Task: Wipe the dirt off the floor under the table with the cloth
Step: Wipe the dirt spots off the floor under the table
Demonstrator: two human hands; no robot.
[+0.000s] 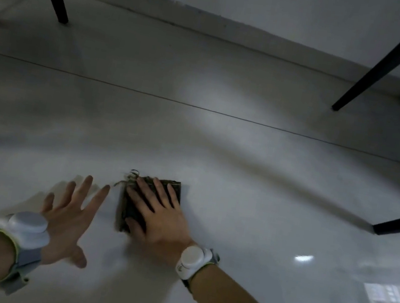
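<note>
Right hand (160, 213): flat, fingers straight, pressing cloth (174, 189), lower centre.
Left hand (71, 214): spread open, empty.
Progress: mid-wipe; debris (127, 179) remains.

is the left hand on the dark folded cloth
No, the left hand is spread beside the dark folded cloth; the right hand presses it.

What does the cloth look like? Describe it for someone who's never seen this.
On the pale glossy floor among black table legs, look near the bottom centre. The cloth is the small dark folded square under the flat right hand, beside the bare left hand; loose threads fray from its far left corner.
</note>
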